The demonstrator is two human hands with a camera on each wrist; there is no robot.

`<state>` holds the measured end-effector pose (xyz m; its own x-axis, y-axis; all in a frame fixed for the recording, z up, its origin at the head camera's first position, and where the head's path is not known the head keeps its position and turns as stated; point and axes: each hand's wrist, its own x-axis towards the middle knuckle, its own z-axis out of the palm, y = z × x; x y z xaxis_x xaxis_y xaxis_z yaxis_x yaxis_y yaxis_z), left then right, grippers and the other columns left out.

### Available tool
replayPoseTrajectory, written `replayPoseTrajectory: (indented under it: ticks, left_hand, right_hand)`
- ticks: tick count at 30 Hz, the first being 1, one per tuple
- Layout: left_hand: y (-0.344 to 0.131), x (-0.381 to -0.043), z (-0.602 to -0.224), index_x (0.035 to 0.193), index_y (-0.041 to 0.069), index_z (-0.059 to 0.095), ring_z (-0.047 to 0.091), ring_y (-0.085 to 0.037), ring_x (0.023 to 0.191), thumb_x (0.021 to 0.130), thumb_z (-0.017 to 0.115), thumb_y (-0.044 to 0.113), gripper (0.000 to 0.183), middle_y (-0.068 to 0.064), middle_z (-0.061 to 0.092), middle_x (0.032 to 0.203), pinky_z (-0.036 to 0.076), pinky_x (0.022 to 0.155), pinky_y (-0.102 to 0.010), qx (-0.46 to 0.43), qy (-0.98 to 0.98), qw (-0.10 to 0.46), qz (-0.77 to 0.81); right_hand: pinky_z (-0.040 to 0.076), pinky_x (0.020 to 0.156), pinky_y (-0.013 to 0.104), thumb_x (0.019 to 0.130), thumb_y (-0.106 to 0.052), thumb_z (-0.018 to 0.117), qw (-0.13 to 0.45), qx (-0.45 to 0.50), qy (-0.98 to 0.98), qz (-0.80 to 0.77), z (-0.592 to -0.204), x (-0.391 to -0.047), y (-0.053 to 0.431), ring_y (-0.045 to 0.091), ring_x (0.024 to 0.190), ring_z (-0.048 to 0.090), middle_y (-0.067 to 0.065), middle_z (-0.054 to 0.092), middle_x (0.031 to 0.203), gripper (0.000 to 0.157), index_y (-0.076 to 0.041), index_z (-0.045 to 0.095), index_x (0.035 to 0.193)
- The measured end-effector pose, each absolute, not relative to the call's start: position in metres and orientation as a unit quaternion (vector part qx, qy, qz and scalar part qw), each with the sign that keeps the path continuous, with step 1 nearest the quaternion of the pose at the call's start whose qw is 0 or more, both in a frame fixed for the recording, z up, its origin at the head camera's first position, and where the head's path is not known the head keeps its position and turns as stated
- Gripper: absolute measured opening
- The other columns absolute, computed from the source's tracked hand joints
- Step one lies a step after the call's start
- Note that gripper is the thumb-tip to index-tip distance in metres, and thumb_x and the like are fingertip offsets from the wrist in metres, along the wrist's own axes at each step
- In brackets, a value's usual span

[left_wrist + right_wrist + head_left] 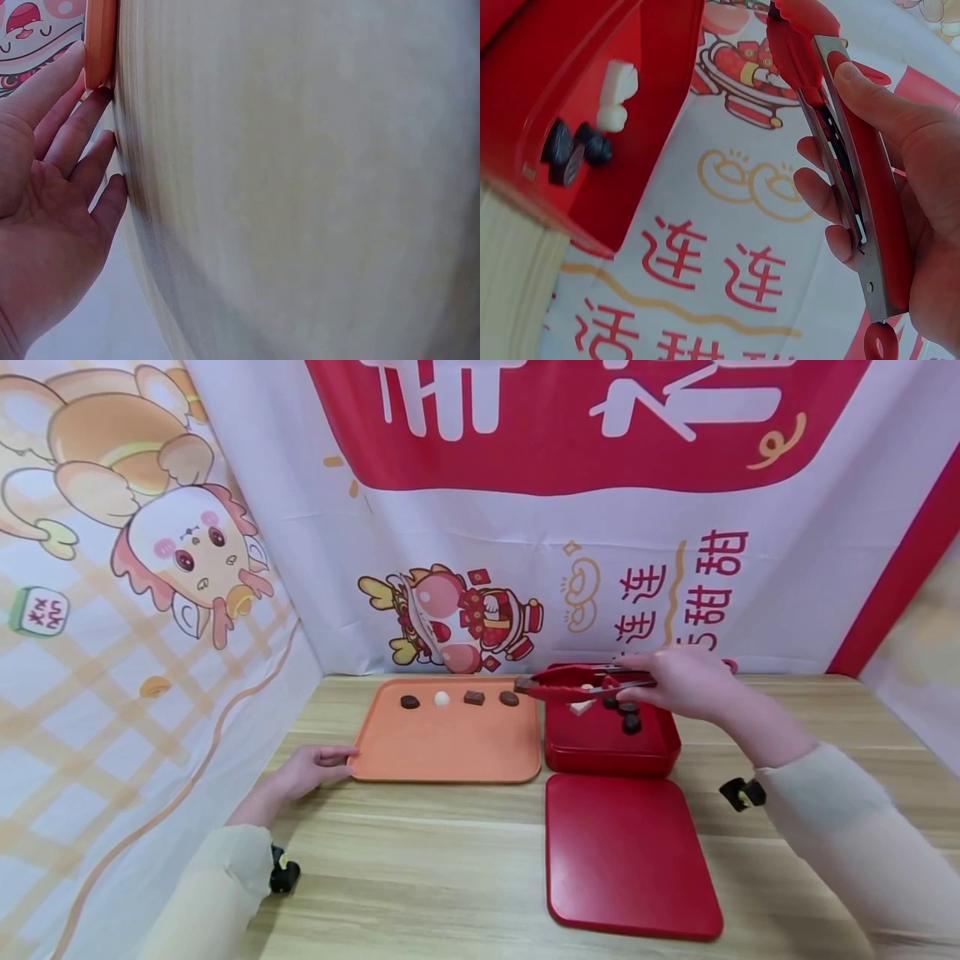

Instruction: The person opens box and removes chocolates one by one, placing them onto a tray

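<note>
My right hand (pixel 681 681) grips red-and-metal tongs (pixel 879 202) above the red box (pixel 611 758). A small brown chocolate (pixel 522 684) sits in the tongs' tips, over the right rim of the orange tray (pixel 442 747). Along the tray's far side stand a dark oval chocolate (pixel 409 702), a white one (pixel 441 698), a brown square one (pixel 473 697) and a brown oval one (pixel 509 698). White chocolates (pixel 619 84) and several dark chocolates (pixel 594 144) lie inside the box. My left hand (pixel 306 770) holds the tray's left edge between thumb and fingers, with some fingertips hidden.
A red lid (pixel 630 856) lies flat on the wooden table (pixel 420 868), in front of the box. Printed cloth (pixel 465 518) hangs close behind the tray and box. Another printed cloth wall (pixel 150 693) borders the left side.
</note>
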<state>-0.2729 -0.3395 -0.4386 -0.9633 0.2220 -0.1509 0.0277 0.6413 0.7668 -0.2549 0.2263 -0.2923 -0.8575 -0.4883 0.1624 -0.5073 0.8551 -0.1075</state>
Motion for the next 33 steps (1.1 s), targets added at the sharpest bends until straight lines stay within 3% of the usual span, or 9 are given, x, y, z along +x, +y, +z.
replayPoseTrajectory:
  ticks: [5, 11, 19, 23, 33]
  left_hand:
    - [-0.34, -0.272, -0.438, 0.133, 0.002, 0.059, 0.046, -0.037, 0.128, 0.092, 0.069, 0.027, 0.049, -0.021, 0.053, 0.136, 0.037, 0.105, -0.049, 0.071, 0.9, 0.118, 0.413]
    - [-0.339, -0.27, -0.435, 0.134, 0.003, 0.059, 0.045, -0.037, 0.129, 0.092, 0.069, 0.028, 0.049, -0.021, 0.052, 0.137, 0.036, 0.105, -0.05, 0.07, 0.902, 0.118, 0.408]
    - [-0.338, -0.271, -0.435, 0.134, 0.003, 0.059, 0.045, -0.037, 0.129, 0.093, 0.069, 0.028, 0.049, -0.022, 0.052, 0.137, 0.036, 0.105, -0.05, 0.069, 0.904, 0.121, 0.404]
    - [-0.338, -0.271, -0.436, 0.134, 0.003, 0.059, 0.044, -0.037, 0.13, 0.092, 0.069, 0.027, 0.049, -0.021, 0.052, 0.137, 0.036, 0.106, -0.05, 0.066, 0.901, 0.123, 0.41]
    - [-0.335, -0.268, -0.432, 0.132, -0.002, 0.058, 0.047, -0.038, 0.127, 0.093, 0.068, 0.018, 0.045, -0.024, 0.053, 0.134, 0.036, 0.105, -0.05, 0.075, 0.896, 0.117, 0.422]
  right_hand:
    - [0.041, 0.048, 0.028, 0.084, -0.039, 0.076, 0.063, 0.262, -0.96, 0.069, -0.298, -0.26, 0.213, 0.012, 0.051, 0.053, 0.004, 0.071, 0.083, 0.055, -0.012, 0.064, 0.131]
    - [0.047, 0.052, 0.027, 0.082, -0.04, 0.078, 0.08, 0.277, -0.957, 0.043, -0.304, -0.267, 0.196, 0.018, 0.074, 0.063, 0.009, 0.072, 0.103, 0.054, -0.014, 0.067, 0.127]
    - [0.053, 0.068, 0.036, 0.081, -0.044, 0.077, 0.074, 0.297, -0.951, 0.048, -0.31, -0.272, 0.174, 0.021, 0.091, 0.066, 0.007, 0.07, 0.113, 0.056, -0.014, 0.068, 0.127]
    - [0.054, 0.07, 0.038, 0.082, -0.041, 0.077, 0.07, 0.312, -0.946, 0.054, -0.313, -0.273, 0.161, 0.021, 0.092, 0.067, 0.006, 0.071, 0.11, 0.052, -0.015, 0.068, 0.126]
    - [0.054, 0.067, 0.033, 0.084, -0.043, 0.075, 0.044, 0.33, -0.941, 0.058, -0.329, -0.288, 0.129, 0.013, 0.074, 0.064, -0.003, 0.07, 0.087, 0.048, -0.019, 0.069, 0.125]
